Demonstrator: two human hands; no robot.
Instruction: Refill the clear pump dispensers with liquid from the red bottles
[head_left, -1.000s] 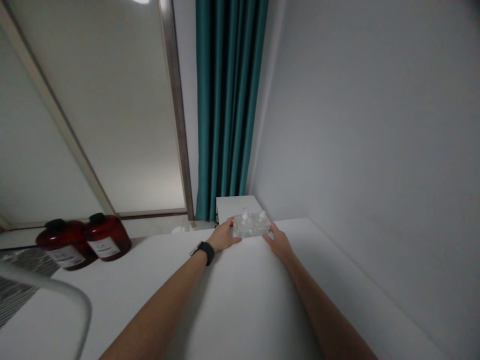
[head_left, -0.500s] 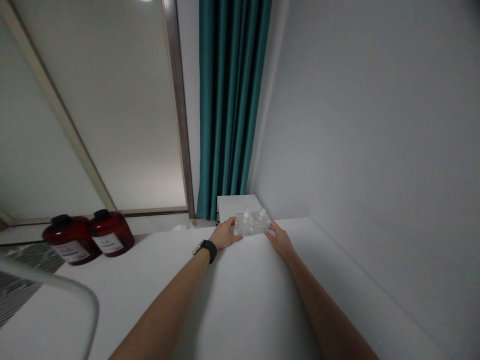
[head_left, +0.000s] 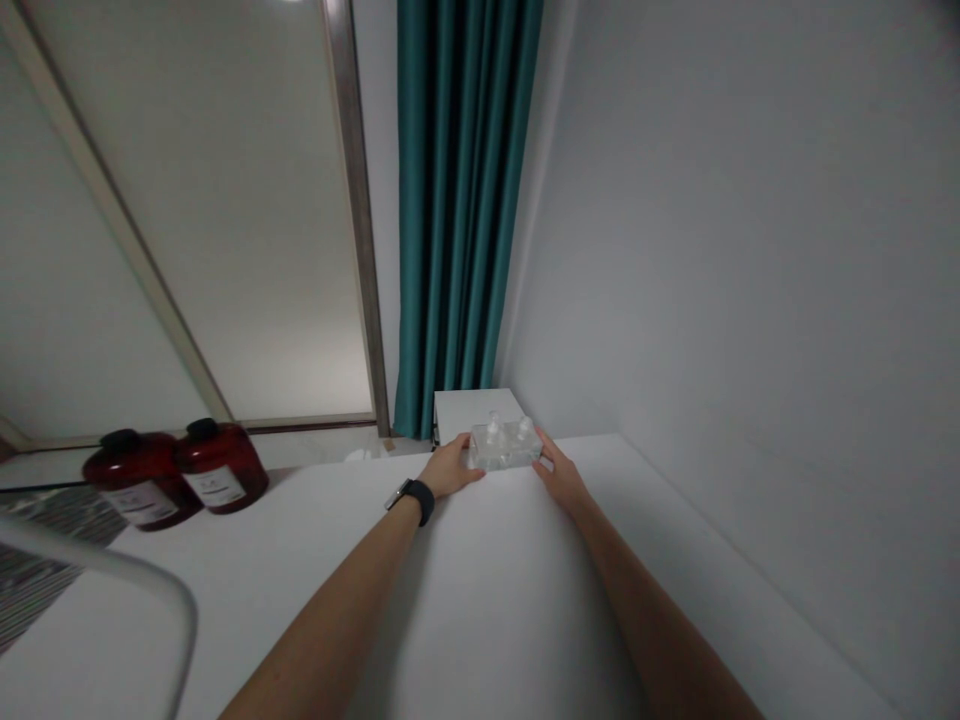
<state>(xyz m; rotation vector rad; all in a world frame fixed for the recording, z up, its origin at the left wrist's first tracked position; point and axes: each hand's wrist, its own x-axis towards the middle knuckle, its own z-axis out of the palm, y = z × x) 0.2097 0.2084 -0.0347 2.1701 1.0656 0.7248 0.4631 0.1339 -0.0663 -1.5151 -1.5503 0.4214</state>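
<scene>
At 12 o'clock, on the far edge of the white tabletop (head_left: 480, 600), a clear plastic case (head_left: 504, 447) lies with its long axis crosswise, two nozzles (head_left: 493, 428) pointing up. The left hand (head_left: 450, 470) and right hand (head_left: 561, 478) are apart, seemingly clamped on its ends — the view is poor.

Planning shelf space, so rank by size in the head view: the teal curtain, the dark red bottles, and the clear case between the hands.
Teal curtain, largest.
Dark red bottles, two alike, so not ranked against each other.
Clear case, smallest-looking, though farther from the camera, so unsure.
</scene>
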